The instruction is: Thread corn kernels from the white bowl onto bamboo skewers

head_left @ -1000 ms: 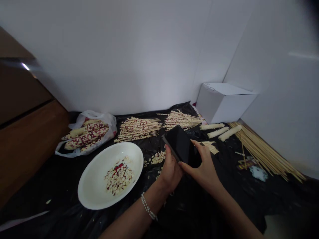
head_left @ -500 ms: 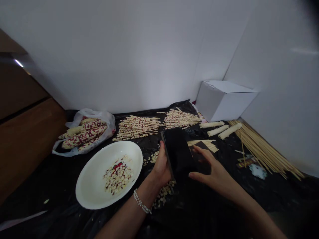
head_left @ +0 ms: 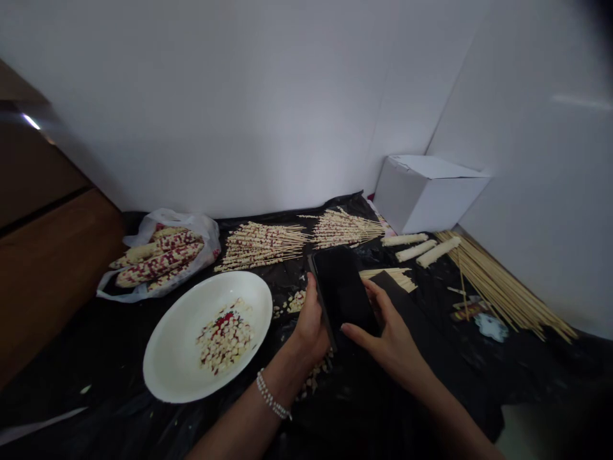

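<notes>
A dark smartphone in a folding case is held up in front of me, its screen black. My left hand is wrapped round its left side, the thumb along the edge. At the right side, my right hand grips the phone with the thumb over the lower screen and the fingers partly behind. A dark case flap spreads out to the right beyond those fingers. Loose corn kernels lie on the black plastic sheet just left of the phone, with more under my left wrist.
To the left stand a white bowl of kernels and a plastic bag of corn cobs. Kernel-threaded skewers lie at the back. Stripped cobs, bare sticks and a white box are on the right.
My right hand has moved left onto the phone, its thumb now over the screen. The case flap shows more widely at the right. The left hand keeps its hold.
</notes>
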`<state>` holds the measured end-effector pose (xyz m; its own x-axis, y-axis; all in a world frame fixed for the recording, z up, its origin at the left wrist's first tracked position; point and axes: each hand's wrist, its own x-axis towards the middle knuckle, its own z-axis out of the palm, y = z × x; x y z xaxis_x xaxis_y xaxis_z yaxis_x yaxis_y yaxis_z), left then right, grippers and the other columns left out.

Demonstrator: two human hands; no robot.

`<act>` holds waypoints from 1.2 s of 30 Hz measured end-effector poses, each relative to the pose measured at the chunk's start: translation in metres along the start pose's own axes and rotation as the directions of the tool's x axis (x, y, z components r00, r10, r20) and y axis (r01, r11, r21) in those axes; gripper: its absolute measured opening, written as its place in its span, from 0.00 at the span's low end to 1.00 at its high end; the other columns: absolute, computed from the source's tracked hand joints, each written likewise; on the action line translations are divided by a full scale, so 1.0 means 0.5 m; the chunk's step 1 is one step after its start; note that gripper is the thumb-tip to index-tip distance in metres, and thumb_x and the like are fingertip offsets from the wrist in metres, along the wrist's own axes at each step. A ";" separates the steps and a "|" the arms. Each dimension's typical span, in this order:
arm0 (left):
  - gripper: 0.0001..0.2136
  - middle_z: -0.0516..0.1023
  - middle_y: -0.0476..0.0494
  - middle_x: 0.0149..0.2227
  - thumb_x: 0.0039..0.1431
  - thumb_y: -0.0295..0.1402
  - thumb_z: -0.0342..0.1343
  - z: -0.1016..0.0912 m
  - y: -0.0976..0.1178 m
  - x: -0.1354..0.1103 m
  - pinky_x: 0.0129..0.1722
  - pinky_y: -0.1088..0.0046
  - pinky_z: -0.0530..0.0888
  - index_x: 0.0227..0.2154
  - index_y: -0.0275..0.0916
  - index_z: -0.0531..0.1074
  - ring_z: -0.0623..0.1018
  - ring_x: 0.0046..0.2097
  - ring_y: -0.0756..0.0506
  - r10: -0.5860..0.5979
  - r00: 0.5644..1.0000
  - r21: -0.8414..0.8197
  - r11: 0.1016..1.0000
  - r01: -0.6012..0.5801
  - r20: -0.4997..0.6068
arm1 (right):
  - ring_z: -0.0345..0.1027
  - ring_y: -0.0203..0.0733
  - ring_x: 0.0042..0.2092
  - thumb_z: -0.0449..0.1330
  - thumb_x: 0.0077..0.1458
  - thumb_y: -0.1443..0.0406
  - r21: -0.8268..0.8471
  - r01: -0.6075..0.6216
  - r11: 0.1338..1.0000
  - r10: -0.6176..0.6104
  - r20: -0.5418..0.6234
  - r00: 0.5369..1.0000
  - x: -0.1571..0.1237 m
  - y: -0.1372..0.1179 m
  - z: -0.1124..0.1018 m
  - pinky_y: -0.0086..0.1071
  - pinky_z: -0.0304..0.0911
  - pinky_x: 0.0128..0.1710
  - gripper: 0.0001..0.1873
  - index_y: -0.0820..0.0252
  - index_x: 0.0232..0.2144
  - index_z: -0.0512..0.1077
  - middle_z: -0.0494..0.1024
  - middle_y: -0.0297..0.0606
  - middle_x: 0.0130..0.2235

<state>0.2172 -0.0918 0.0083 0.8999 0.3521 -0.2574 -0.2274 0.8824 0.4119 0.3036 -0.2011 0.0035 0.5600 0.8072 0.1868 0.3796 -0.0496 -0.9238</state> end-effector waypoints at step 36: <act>0.30 0.79 0.31 0.44 0.61 0.52 0.42 0.009 -0.007 -0.007 0.52 0.57 0.67 0.48 0.29 0.72 0.76 0.48 0.35 0.054 0.998 -0.023 0.998 -0.053 0.037 | 0.51 0.53 0.62 0.67 0.42 0.58 -0.077 0.062 0.995 -0.045 0.202 0.978 -0.009 -0.006 -0.040 0.49 0.49 0.61 0.50 0.51 0.63 0.48 0.56 0.43 0.63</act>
<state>0.2165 -0.0973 0.0117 0.8996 0.3873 -0.2019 -0.2836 0.8695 0.4044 0.3148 -0.2163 0.0120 0.3816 0.9109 0.1566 0.4689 -0.0448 -0.8821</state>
